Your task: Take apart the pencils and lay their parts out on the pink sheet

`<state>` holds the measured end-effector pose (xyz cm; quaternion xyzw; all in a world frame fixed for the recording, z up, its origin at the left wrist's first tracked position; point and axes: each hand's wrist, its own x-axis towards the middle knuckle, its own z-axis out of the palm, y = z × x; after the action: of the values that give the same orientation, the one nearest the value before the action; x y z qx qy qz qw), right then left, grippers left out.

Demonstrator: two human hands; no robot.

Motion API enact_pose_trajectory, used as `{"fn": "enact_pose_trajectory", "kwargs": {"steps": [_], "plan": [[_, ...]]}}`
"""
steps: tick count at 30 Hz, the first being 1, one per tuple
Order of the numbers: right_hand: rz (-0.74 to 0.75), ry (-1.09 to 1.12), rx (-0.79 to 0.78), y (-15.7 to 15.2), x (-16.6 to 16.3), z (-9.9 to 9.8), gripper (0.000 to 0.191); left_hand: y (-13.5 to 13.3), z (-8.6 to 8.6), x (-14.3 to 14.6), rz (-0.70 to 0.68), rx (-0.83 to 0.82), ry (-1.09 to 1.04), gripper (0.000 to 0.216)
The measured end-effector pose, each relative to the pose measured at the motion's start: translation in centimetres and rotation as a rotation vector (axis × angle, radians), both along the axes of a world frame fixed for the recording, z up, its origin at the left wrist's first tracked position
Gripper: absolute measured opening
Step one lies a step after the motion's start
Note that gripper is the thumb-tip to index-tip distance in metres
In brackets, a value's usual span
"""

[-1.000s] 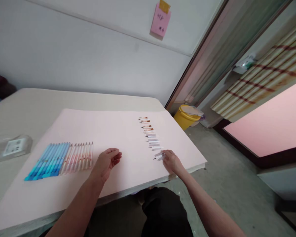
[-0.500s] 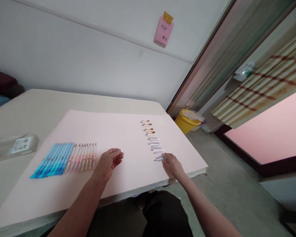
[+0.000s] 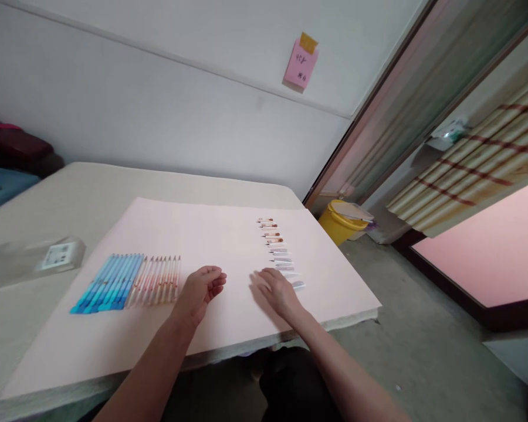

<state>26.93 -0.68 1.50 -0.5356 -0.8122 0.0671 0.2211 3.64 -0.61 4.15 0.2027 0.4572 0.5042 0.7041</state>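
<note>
A pale pink sheet (image 3: 220, 234) covers the near part of a beige table (image 3: 92, 187). On its left lies a row of blue pens (image 3: 110, 281) beside a row of pink and white pens (image 3: 161, 279). On its right runs a column of small pen parts with thin tips (image 3: 278, 252). My left hand (image 3: 201, 290) rests on the sheet with fingers loosely curled and nothing visible in it. My right hand (image 3: 276, 290) lies flat on the sheet with fingers stretched out, just left of the column's near end.
A clear plastic package with a label (image 3: 57, 256) lies on the table at the left. A yellow bucket (image 3: 343, 220) stands on the floor past the table's right corner. A pink note (image 3: 300, 63) hangs on the wall. Dark cloth (image 3: 13, 146) lies at far left.
My right hand has left the nearest piece at the column's end and slid left onto the bare sheet, fingers now flat. My left hand stays put. The view has shifted slightly.
</note>
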Motion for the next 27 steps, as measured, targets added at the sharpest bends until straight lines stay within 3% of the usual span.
{"fn": "enact_pose_trajectory", "kwargs": {"steps": [4, 7, 10, 14, 17, 21, 24, 27], "plan": [[0.104, 0.074, 0.019, 1.2, -6.3, 1.9, 0.027, 0.0, 0.1, -0.2, 0.001, 0.008, -0.016, 0.015], [0.117, 0.133, 0.016, 1.9, -9.0, 2.5, 0.025, 0.0, 0.2, -0.7, 0.018, 0.022, -0.02, 0.015], [0.104, 0.203, -0.008, 2.2, -9.6, 1.9, 0.025, 0.0, 0.2, -1.2, 0.057, 0.02, -0.019, 0.015], [0.07, 0.281, -0.09, 2.6, -8.7, -0.4, 0.022, -0.3, -0.3, -1.2, 0.046, 0.021, 0.079, 0.014], [-0.004, 0.33, -0.144, 3.2, -8.1, -1.7, 0.022, -0.2, -0.5, -1.1, -0.048, 0.149, 0.411, 0.012], [-0.049, 0.433, -0.172, 3.7, -8.0, -1.5, 0.024, 0.0, -0.6, -1.6, -0.204, 0.375, 1.205, 0.017], [-0.04, 0.489, -0.196, 3.3, -8.2, -0.7, 0.022, 0.2, -1.1, -2.3, -0.372, 0.364, 1.628, 0.026], [-0.017, 0.5, -0.222, 2.8, -8.3, -0.1, 0.019, 0.3, -1.9, -2.9, -0.498, 0.303, 1.83, 0.029]]}}
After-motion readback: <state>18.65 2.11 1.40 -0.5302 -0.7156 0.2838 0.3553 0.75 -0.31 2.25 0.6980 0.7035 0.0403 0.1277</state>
